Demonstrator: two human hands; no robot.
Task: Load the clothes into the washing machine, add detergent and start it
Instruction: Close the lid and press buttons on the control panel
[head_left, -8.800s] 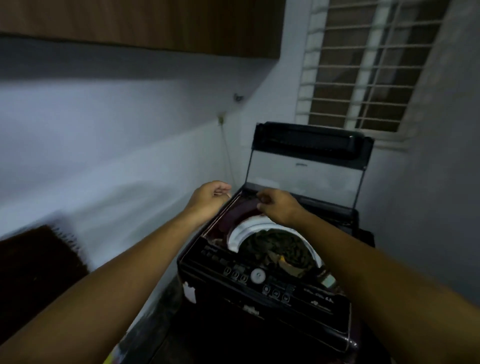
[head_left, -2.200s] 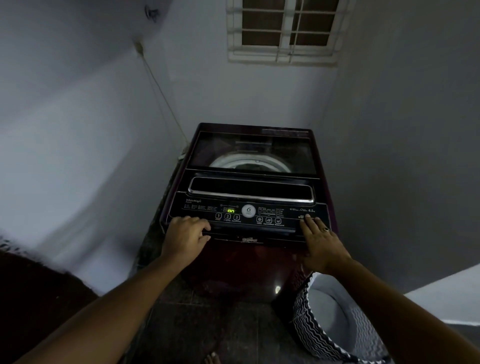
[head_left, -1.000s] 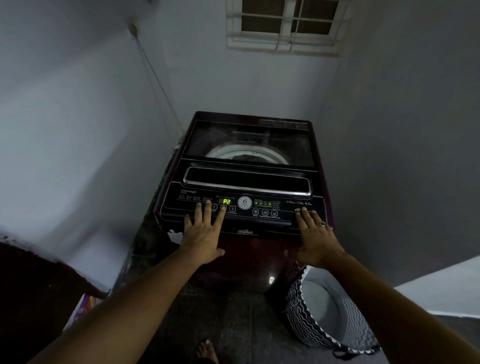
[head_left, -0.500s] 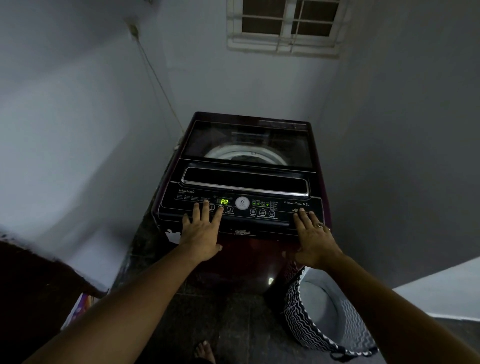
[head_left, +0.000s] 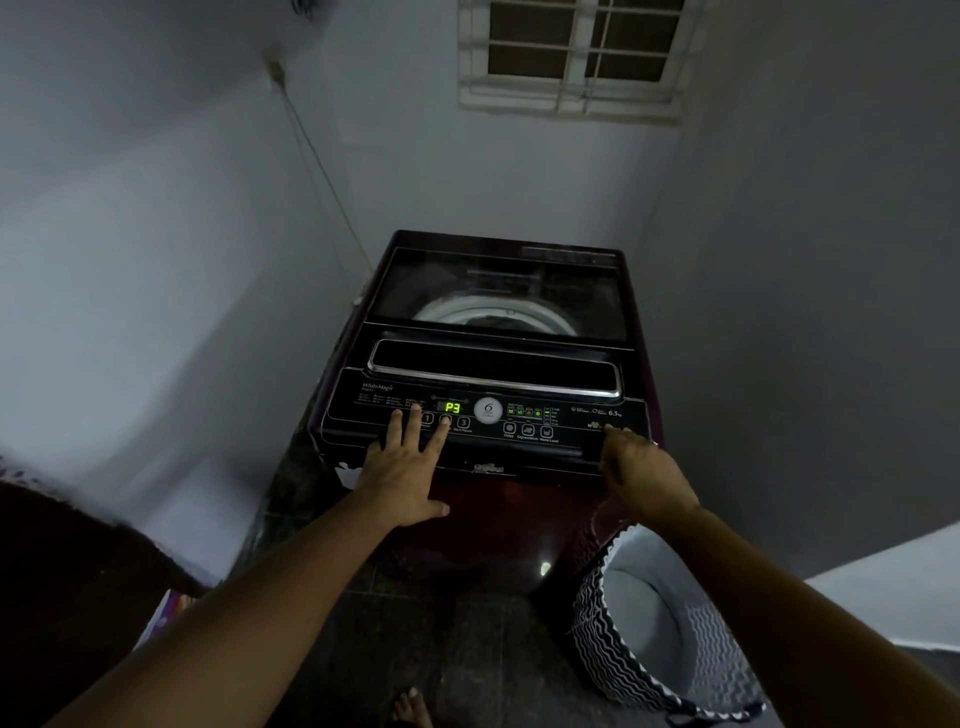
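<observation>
Grey walls close in on a narrow corner, with a barred window (head_left: 570, 54) high on the far wall and a thin cord (head_left: 317, 166) running down the left wall. Under the window stands the washing machine (head_left: 493, 291), dark maroon, on a dark tiled floor (head_left: 415, 597). Its lid (head_left: 496, 283) lies flat, and the pale rim of the drum shows through the glass. I cannot make out the clothes inside. The green display (head_left: 452, 407) on the control panel (head_left: 571, 415) reads P3.

My left hand (head_left: 402, 467) lies flat on the panel's front with fingers straight. Its forefinger tip rests on the round button (head_left: 445, 420) just below the display. My right hand (head_left: 641, 467) rests on the panel's right front corner, fingers loosely laid, gripping nothing.

Just right of the machine, on the floor, stands a laundry basket (head_left: 714, 652) with a black-and-white wave pattern. My bare foot (head_left: 410, 706) shows at the bottom edge.
</observation>
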